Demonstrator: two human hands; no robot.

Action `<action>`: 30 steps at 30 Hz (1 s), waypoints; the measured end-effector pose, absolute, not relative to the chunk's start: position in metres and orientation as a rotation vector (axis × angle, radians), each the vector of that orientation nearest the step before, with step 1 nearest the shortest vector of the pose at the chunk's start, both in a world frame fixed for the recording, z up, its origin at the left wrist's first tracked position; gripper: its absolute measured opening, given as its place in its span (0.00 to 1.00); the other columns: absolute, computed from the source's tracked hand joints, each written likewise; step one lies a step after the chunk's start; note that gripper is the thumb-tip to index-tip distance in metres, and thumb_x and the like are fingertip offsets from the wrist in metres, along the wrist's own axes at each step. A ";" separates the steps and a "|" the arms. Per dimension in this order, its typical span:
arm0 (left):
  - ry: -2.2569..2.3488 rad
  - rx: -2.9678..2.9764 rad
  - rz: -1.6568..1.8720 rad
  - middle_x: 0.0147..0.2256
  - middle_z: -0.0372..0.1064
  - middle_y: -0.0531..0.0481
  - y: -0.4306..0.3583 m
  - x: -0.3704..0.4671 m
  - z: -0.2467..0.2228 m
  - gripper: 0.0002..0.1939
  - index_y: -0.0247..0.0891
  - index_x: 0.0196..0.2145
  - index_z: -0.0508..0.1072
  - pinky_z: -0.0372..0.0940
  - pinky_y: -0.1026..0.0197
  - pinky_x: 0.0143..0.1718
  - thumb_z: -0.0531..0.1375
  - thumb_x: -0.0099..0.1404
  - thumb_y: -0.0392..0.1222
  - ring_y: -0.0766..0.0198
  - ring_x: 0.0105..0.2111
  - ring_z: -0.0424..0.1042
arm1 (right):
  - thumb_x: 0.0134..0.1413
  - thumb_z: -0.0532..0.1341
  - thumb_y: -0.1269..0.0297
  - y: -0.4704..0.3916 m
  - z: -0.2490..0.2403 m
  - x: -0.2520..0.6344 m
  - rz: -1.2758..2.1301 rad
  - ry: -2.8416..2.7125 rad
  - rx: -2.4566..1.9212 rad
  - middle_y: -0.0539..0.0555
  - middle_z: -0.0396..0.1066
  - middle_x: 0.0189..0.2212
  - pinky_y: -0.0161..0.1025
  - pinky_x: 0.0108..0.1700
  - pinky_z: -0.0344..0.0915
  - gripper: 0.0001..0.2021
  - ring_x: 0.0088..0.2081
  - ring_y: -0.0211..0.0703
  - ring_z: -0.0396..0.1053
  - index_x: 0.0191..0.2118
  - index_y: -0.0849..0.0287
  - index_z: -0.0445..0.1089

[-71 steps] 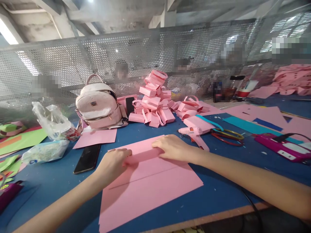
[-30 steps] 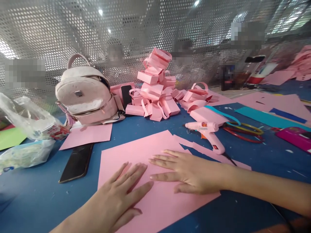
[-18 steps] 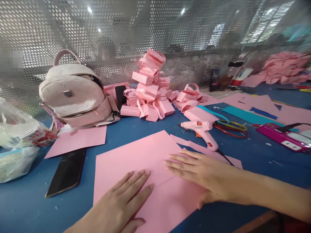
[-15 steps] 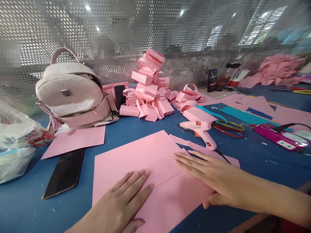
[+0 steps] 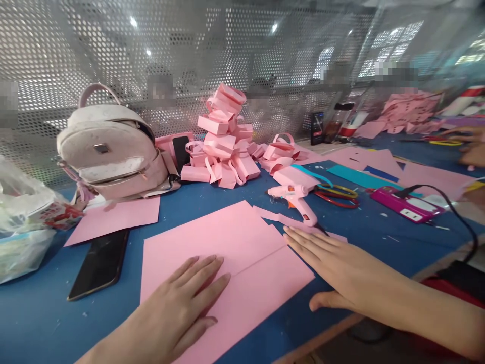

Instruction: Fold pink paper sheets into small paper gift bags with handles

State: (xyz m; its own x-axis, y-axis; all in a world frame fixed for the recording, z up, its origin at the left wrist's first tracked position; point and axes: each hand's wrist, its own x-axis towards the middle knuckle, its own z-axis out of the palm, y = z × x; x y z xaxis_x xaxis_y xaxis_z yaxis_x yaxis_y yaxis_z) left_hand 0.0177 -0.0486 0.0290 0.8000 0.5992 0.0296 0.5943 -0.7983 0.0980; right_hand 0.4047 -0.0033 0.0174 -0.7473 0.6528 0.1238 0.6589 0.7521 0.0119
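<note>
A large pink sheet (image 5: 242,303) lies on the blue table, with an edge or crease line running across it. My left hand (image 5: 189,298) rests flat on the sheet's left part, fingers spread. My right hand (image 5: 329,263) is stretched out at the sheet's right corner, thumb apart, holding nothing. Just beyond it a pink glue gun (image 5: 297,198) lies on its side, near narrow pink paper strips (image 5: 267,213). Farther back stands a heap of folded pink paper pieces (image 5: 223,141).
A pale backpack (image 5: 113,151), a black phone (image 5: 100,263) under a pink sheet and plastic bags (image 5: 22,242) are on the left. Scissors (image 5: 341,197), a magenta power strip (image 5: 405,205) and a teal strip (image 5: 359,177) lie right. Another person's hand (image 5: 472,146) shows at the right edge.
My right hand has slid off the sheet's middle to its right corner, baring more of the line. The view has turned right, and another person's hand has come into view.
</note>
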 end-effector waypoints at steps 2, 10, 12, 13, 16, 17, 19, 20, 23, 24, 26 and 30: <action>0.981 2.908 0.051 0.69 0.48 0.44 -0.048 0.026 0.033 0.29 0.44 0.70 0.49 0.53 0.41 0.66 0.48 0.76 0.50 0.50 0.68 0.51 | 0.53 0.57 0.32 -0.004 0.019 0.403 -0.120 -2.841 -1.072 0.65 0.56 0.66 0.61 0.60 0.65 0.49 0.62 0.67 0.61 0.71 0.59 0.46; 0.938 2.994 0.037 0.66 0.53 0.33 -0.045 0.068 0.037 0.35 0.25 0.66 0.57 0.62 0.46 0.62 0.46 0.75 0.57 0.45 0.64 0.59 | 0.58 0.57 0.36 -0.018 0.041 0.384 -0.126 -2.811 -0.958 0.65 0.47 0.69 0.60 0.64 0.60 0.48 0.67 0.66 0.53 0.72 0.62 0.42; 0.958 3.020 0.075 0.65 0.54 0.29 -0.048 0.072 0.030 0.36 0.23 0.66 0.56 0.64 0.47 0.60 0.47 0.74 0.58 0.42 0.63 0.61 | 0.59 0.56 0.37 -0.018 0.049 0.376 0.111 -2.891 -0.898 0.62 0.49 0.69 0.56 0.66 0.58 0.45 0.67 0.61 0.53 0.71 0.62 0.45; 0.955 3.032 0.094 0.64 0.53 0.27 -0.050 0.073 0.026 0.38 0.22 0.67 0.54 0.65 0.46 0.60 0.48 0.74 0.58 0.41 0.63 0.60 | 0.59 0.56 0.37 -0.016 0.052 0.371 0.238 -2.925 -0.891 0.62 0.49 0.69 0.54 0.66 0.57 0.44 0.68 0.60 0.52 0.71 0.63 0.47; 0.935 3.055 0.146 0.65 0.48 0.23 -0.054 0.074 0.015 0.46 0.21 0.70 0.37 0.62 0.45 0.61 0.50 0.72 0.60 0.37 0.65 0.54 | 0.60 0.55 0.38 -0.001 0.058 0.356 0.564 -2.986 -0.898 0.63 0.47 0.69 0.55 0.68 0.52 0.43 0.69 0.59 0.48 0.70 0.65 0.50; 0.931 3.057 0.152 0.66 0.45 0.23 -0.055 0.074 0.012 0.48 0.21 0.70 0.31 0.61 0.45 0.62 0.50 0.72 0.59 0.37 0.66 0.51 | 0.61 0.55 0.39 0.006 0.058 0.350 0.653 -2.993 -0.870 0.62 0.46 0.70 0.55 0.69 0.50 0.41 0.69 0.59 0.47 0.70 0.65 0.50; 0.934 3.050 0.137 0.67 0.41 0.26 -0.056 0.074 0.006 0.47 0.22 0.69 0.22 0.58 0.46 0.64 0.50 0.74 0.53 0.41 0.68 0.46 | 0.64 0.56 0.44 0.023 0.059 0.337 0.799 -2.997 -0.754 0.59 0.46 0.70 0.53 0.70 0.47 0.37 0.70 0.55 0.46 0.70 0.61 0.50; 0.938 3.049 0.119 0.68 0.39 0.28 -0.055 0.074 0.003 0.45 0.23 0.69 0.21 0.57 0.47 0.64 0.50 0.75 0.48 0.42 0.68 0.45 | 0.65 0.56 0.46 0.032 0.060 0.331 0.853 -2.996 -0.685 0.58 0.47 0.70 0.52 0.70 0.46 0.35 0.70 0.54 0.46 0.70 0.60 0.50; 0.925 3.064 0.121 0.68 0.39 0.32 -0.053 0.072 -0.003 0.39 0.22 0.70 0.29 0.53 0.51 0.66 0.50 0.74 0.38 0.47 0.69 0.45 | 0.68 0.54 0.50 0.054 0.062 0.311 0.953 -2.987 -0.518 0.57 0.52 0.69 0.50 0.70 0.46 0.31 0.70 0.50 0.48 0.70 0.59 0.52; 0.905 3.074 0.150 0.68 0.40 0.33 -0.052 0.071 -0.005 0.36 0.22 0.70 0.33 0.52 0.53 0.67 0.50 0.74 0.38 0.49 0.69 0.45 | 0.69 0.53 0.51 0.059 0.063 0.305 0.966 -2.989 -0.485 0.57 0.53 0.68 0.50 0.70 0.46 0.30 0.70 0.50 0.48 0.70 0.59 0.53; 0.867 3.101 0.222 0.68 0.45 0.37 -0.050 0.070 -0.008 0.31 0.22 0.70 0.42 0.51 0.55 0.67 0.48 0.76 0.40 0.52 0.69 0.46 | 0.70 0.52 0.53 0.066 0.064 0.293 0.971 -3.010 -0.423 0.57 0.53 0.68 0.49 0.71 0.45 0.28 0.70 0.49 0.48 0.69 0.60 0.54; 0.877 3.157 0.381 0.63 0.62 0.41 -0.049 0.070 -0.011 0.23 0.24 0.64 0.58 0.56 0.55 0.65 0.44 0.77 0.37 0.53 0.62 0.63 | 0.69 0.54 0.54 0.068 0.060 0.268 0.967 -3.045 -0.345 0.56 0.52 0.69 0.50 0.71 0.42 0.28 0.70 0.49 0.47 0.69 0.60 0.54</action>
